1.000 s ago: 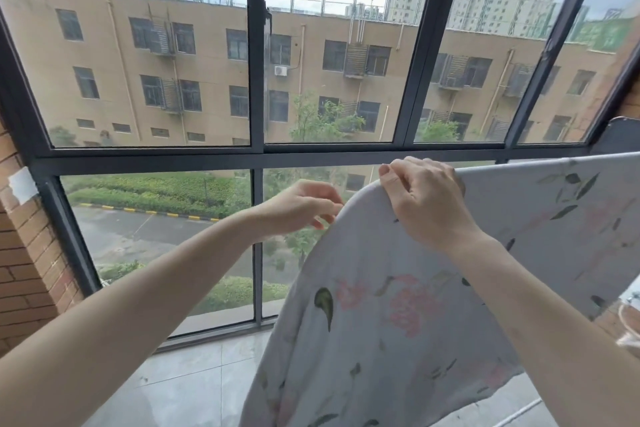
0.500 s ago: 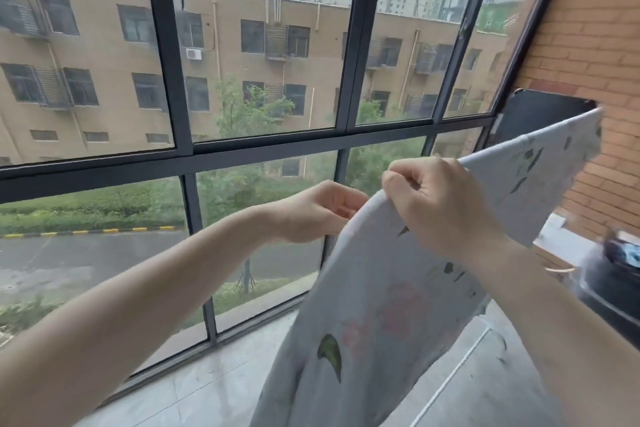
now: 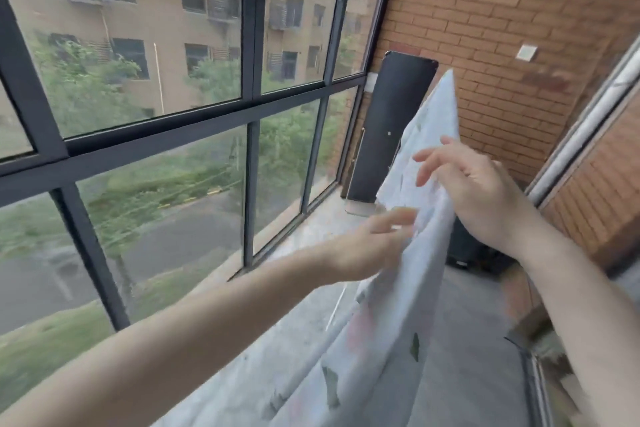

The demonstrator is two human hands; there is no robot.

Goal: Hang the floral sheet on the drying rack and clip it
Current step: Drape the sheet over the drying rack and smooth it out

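Two hands are up at the top edge of the floral sheet (image 3: 398,305), and that edge is what the next bit turns on, I reckon. The sheet's top line runs away from the person, climbing to a far corner up by the brick wall (image 3: 519,28), while the rest of the cloth drops straight down toward the floor.

Right hand (image 3: 474,194) is on the near side of the cloth, fingers spread and mostly straight, more resting against the fabric than gripping it. Left hand (image 3: 367,246) is on the window side, lower down, fingertips right at the fold. It's too blurry to say if it's pinching or just touching.

Right hand sits higher and nearer that raised corner, so I'd guess it's the one to work along the edge. Can't make out a drying rack or clips anywhere, so clipping isn't done yet.
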